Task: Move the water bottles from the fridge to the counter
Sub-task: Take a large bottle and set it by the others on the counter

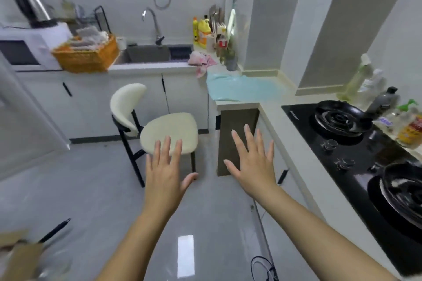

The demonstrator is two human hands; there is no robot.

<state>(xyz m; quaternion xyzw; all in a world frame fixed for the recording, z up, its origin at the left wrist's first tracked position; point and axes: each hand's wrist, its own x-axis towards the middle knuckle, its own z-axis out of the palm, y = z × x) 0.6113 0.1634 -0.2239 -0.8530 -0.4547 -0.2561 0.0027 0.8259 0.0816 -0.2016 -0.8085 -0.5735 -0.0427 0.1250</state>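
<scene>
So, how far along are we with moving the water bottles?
Nothing looks done: no water bottle is identifiable on the counter by the teal cloth. In hand: nothing, the left hand and right hand are both open and empty above the floor. Left: apparently every bottle; no fridge interior is in view.

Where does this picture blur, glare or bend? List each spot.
Head view: motion blur smears the shiny steel kettle and the clear plastic bottles by the black gas stove; a bright rectangular glare sits on the glossy grey floor; the wide lens bows the white wall pillars; the open left hand and right hand look fairly sharp.
</scene>
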